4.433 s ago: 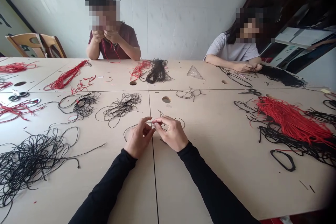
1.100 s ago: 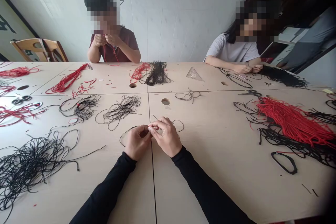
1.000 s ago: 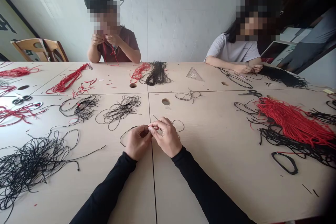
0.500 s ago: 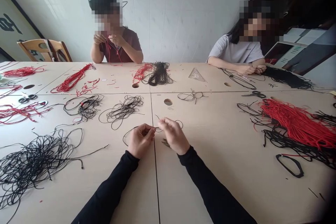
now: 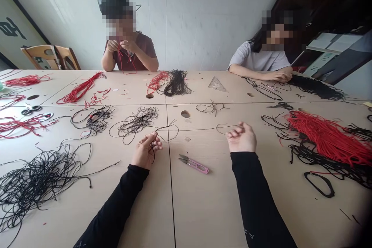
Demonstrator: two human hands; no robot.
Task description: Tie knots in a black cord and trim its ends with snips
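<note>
My left hand (image 5: 145,151) pinches one end of a thin black cord (image 5: 197,128), which loops just above the hand and runs right across the table. My right hand (image 5: 241,137) holds the cord's other end with curled fingers, about a forearm's length to the right. The cord is stretched almost straight between both hands. Pink thread snips (image 5: 194,163) lie on the table between my arms, touched by neither hand.
Black cord tangles (image 5: 35,178) lie front left and at centre (image 5: 136,121). A red and black cord heap (image 5: 325,135) sits right. Red cord bundles (image 5: 78,89) lie far left. Scissors (image 5: 280,105), a clear set square (image 5: 216,83) and two people across the table work cords.
My hands were together at the table's middle and have pulled apart, right hand moving right, drawing the black cord out straight. The pink snips under my hands are now uncovered.
</note>
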